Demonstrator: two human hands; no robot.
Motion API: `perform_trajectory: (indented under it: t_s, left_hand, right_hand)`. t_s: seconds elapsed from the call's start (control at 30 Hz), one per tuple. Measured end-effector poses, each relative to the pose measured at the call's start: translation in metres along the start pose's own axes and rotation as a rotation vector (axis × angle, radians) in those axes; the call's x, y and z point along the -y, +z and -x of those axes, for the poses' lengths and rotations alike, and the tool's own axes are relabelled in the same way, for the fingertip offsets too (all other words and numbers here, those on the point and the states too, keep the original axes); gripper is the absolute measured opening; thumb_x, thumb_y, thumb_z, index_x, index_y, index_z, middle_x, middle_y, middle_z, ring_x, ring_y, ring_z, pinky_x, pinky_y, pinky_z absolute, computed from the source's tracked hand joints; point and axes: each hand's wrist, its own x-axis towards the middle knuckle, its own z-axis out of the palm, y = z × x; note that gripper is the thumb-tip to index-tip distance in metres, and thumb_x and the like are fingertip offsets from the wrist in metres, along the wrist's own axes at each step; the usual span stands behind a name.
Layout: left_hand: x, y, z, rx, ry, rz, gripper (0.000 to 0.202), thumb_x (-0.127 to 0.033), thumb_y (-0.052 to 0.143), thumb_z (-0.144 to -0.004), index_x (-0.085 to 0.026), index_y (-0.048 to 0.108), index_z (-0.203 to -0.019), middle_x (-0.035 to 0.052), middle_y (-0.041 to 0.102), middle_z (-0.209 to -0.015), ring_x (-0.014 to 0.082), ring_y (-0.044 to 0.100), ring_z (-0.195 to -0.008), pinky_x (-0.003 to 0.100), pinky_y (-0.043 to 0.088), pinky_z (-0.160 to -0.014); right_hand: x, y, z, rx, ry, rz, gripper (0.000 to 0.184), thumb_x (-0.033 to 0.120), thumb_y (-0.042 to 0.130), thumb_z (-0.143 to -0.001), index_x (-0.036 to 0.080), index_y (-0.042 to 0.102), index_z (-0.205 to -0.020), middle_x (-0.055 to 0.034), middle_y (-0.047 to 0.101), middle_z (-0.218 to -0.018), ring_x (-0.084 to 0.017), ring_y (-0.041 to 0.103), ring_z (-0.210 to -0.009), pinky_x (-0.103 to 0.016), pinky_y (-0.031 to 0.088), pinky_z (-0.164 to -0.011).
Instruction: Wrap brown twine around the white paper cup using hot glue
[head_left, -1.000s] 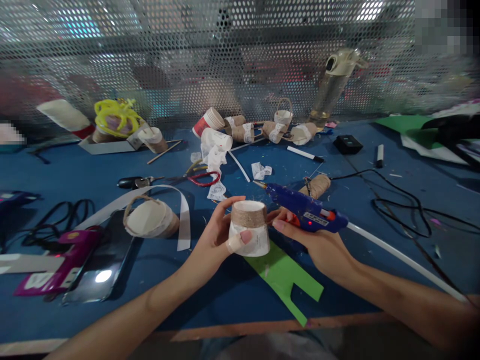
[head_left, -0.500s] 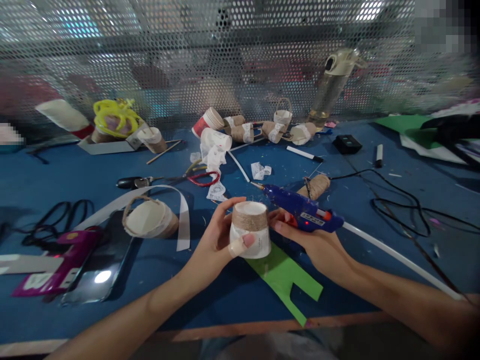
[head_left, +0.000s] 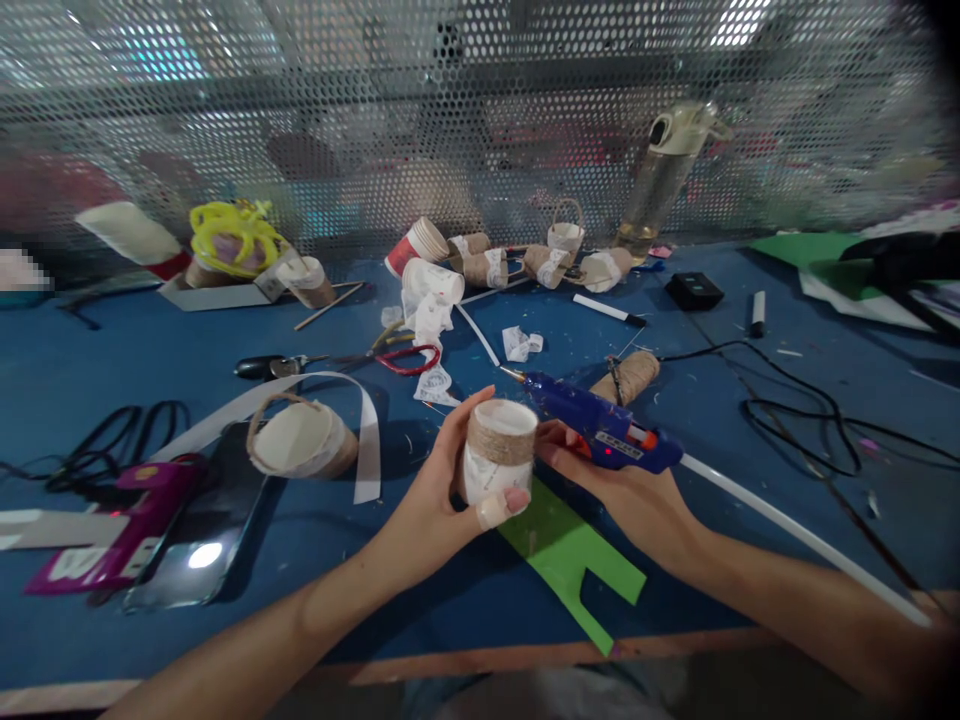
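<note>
My left hand [head_left: 457,490], with a bandage on its thumb, is closed around a small white paper cup [head_left: 499,475]. Brown twine [head_left: 501,445] is wound round the cup's upper part. My right hand [head_left: 607,490] grips a blue glue gun [head_left: 592,415], its nozzle pointing left just above the cup. A small red light shows on the gun, and a long white glue stick [head_left: 795,530] sticks out of its back. The right fingertips are close to the cup's right side; whether they touch it I cannot tell. Under the hands lies a green cut-out sheet [head_left: 570,550].
At left are a twine-handled basket [head_left: 300,440], a phone [head_left: 210,530] and a purple glue gun [head_left: 146,520]. Scissors [head_left: 409,358], lace scraps [head_left: 433,385] and a twine roll [head_left: 634,378] lie ahead. A bottle [head_left: 660,180] stands by the perforated metal screen [head_left: 337,120].
My left hand has tilted the cup, so its upper end faces me less and its side shows more. The left thumb has shifted right and down. The glue gun has barely moved.
</note>
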Motion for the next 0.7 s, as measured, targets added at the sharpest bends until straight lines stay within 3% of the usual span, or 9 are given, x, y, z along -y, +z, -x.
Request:
perform_trajectory:
  t_s: [0.1, 0.27, 0.4, 0.57, 0.7]
  left_hand:
    - [0.0, -0.004, -0.002, -0.047, -0.019, 0.045, 0.082, -0.036, 0.083, -0.083, -0.035, 0.043, -0.154, 0.0083, 0.056, -0.152, 0.0341, 0.052, -0.14, 0.048, 0.042, -0.118]
    - [-0.003, -0.008, -0.003, -0.11, -0.128, 0.285, 0.076, -0.038, 0.081, -0.082, -0.034, 0.049, -0.151, 0.007, 0.062, -0.147, 0.0335, 0.057, -0.135, 0.041, 0.05, -0.106]
    - [-0.011, -0.006, -0.004, -0.094, -0.227, 0.442, 0.065, -0.041, 0.077, -0.082, -0.027, 0.06, -0.143, 0.0104, 0.07, -0.136, 0.0339, 0.066, -0.12, 0.04, 0.054, -0.094]
    - [-0.012, -0.008, -0.004, -0.094, -0.216, 0.462, 0.059, -0.039, 0.082, -0.077, -0.024, 0.069, -0.133, 0.0108, 0.076, -0.124, 0.0303, 0.07, -0.108, 0.037, 0.055, -0.088]
    - [-0.01, -0.01, -0.004, -0.095, -0.192, 0.478, 0.06, -0.034, 0.084, -0.074, -0.025, 0.07, -0.132, 0.0084, 0.077, -0.124, 0.0268, 0.072, -0.104, 0.033, 0.056, -0.087]
  right_hand:
    - [0.001, -0.002, 0.002, 0.01, -0.038, 0.039, 0.024, 0.041, 0.084, -0.079, 0.025, 0.066, -0.078, 0.0019, 0.075, -0.082, -0.02, 0.074, -0.078, -0.037, 0.065, -0.081]
    - [0.003, -0.005, 0.002, 0.145, -0.006, -0.016, 0.017, 0.041, 0.08, -0.085, 0.026, 0.074, -0.092, 0.0001, 0.08, -0.097, -0.021, 0.077, -0.094, -0.037, 0.064, -0.091]
    - [0.005, -0.006, 0.001, 0.117, -0.049, 0.052, 0.016, 0.04, 0.079, -0.086, 0.025, 0.073, -0.085, -0.0002, 0.078, -0.087, -0.02, 0.076, -0.083, -0.035, 0.065, -0.082]
    - [0.007, -0.011, 0.002, 0.098, -0.096, 0.066, 0.017, 0.037, 0.08, -0.085, 0.026, 0.068, -0.085, 0.002, 0.077, -0.082, -0.019, 0.074, -0.076, -0.032, 0.063, -0.075]
    - [0.009, -0.018, 0.003, 0.123, -0.215, 0.17, 0.013, 0.028, 0.078, -0.085, 0.026, 0.066, -0.081, 0.0034, 0.068, -0.072, -0.016, 0.065, -0.065, -0.028, 0.055, -0.063]
